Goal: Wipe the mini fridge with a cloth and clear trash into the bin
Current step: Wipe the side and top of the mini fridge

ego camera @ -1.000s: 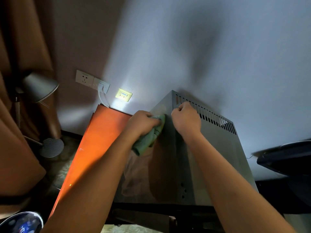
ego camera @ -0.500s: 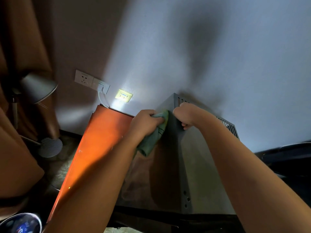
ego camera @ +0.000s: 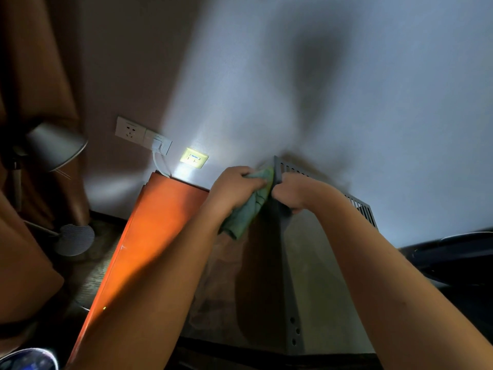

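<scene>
Mini fridge: one grey mini fridge (ego camera: 314, 276) stands with its back to the pale wall (ego camera: 346, 89), seen from above; a corner edge runs down the middle of the view, and a row of vent slots (ego camera: 357, 204) lines its rear top edge.
Cloth: one green cloth (ego camera: 246, 209), bunched, lies against the fridge's left face just beside the top corner; its loose end hangs below the hand.
Left hand: one left hand (ego camera: 234, 188) grips the cloth, fingers curled round it, and presses it to the fridge.
Right hand: one right hand (ego camera: 293, 192) sits at the top corner edge with fingers curled; whether they clasp the edge I cannot tell.
Hands together: the two are just beside each other, the cloth between them.
Orange panel: one orange panel (ego camera: 149, 236) stands left of the fridge, lit brightly.
Wall plates: one double socket plate (ego camera: 142, 136) with a white plug (ego camera: 158, 148) in it, and one smaller yellowish plate (ego camera: 194, 157) to its right.
Lamp: one grey lamp (ego camera: 56, 145) on the far left, with a round base (ego camera: 76, 240) on the floor.
Curtain: brown curtain (ego camera: 32, 62) along the left edge.
</scene>
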